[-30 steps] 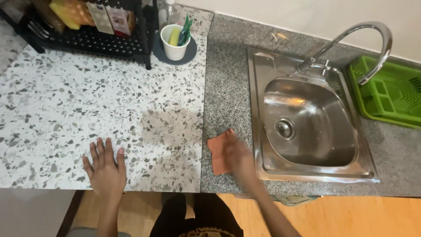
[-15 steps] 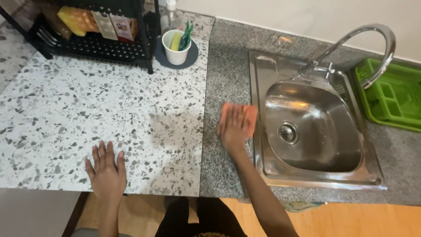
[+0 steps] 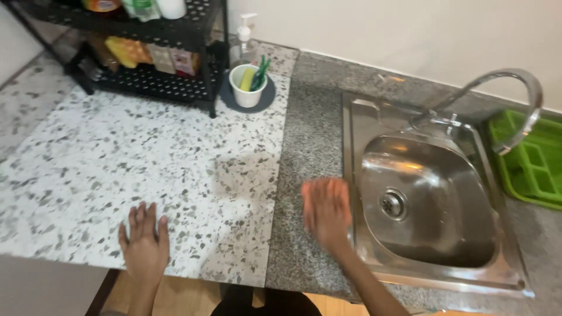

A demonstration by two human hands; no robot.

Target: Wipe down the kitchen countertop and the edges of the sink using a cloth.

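From the head camera I look straight down at a kitchen counter and at my two bare hands.

My left hand (image 3: pixel 144 244) lies flat, palm down, fingers spread a little, on the pale speckled countertop (image 3: pixel 117 164) close to its front edge. It holds nothing. The forearm comes up from below that edge.

My right hand (image 3: pixel 326 209) is blurred. It sits palm down with the fingers together on the darker grey granite strip (image 3: pixel 313 117), just beside the left rim of the steel sink (image 3: pixel 430 199), with the fingertips reaching toward that rim. An orange tint shows around the fingers, but I cannot tell whether that is a cloth under the palm or only the blur, and so I cannot tell whether the hand grips anything. The two hands are well apart, the left on the pale slab, the right on the grey one.

The sink basin has a round drain (image 3: pixel 392 203) near its middle and a curved tap (image 3: pixel 515 99) arching over its back right corner. A green dish rack (image 3: pixel 530 161) stands at the right edge. At the back of the pale slab a white cup (image 3: pixel 247 88) with green and yellow items rests on a dark round mat, next to a black shelf rack (image 3: pixel 152 52) holding packets. A plain light wall runs behind the counter.
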